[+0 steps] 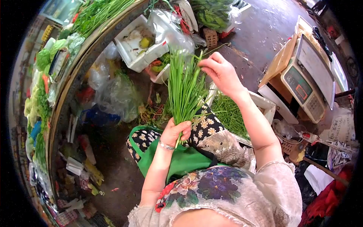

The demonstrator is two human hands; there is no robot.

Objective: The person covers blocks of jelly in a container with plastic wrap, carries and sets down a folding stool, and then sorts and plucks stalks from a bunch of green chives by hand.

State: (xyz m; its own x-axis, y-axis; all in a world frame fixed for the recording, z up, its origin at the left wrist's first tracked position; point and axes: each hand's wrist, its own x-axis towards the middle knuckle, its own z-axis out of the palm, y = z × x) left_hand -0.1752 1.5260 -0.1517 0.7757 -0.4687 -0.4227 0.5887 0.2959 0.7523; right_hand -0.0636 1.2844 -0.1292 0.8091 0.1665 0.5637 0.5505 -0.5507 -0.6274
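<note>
My left hand (176, 132) is wrapped round the lower end of a bunch of long green stalks (183, 85), which stands upright and fans out toward the top. At the right of the bunch's upper end, my right hand (218, 70) has its fingers pinched together at a thin green stalk; how much it holds is too small to tell. Below my right forearm, a white foam box holds more green stalks (228, 112). A green cloth (166, 162) lies over my lap.
A counter with vegetables (56, 75) curves along the left. Ahead sits a white foam box (136, 56) with a yellowish fruit in it. At the right are a weighing scale (302, 85) and cardboard. Plastic bags (117, 94) lie left of the bunch.
</note>
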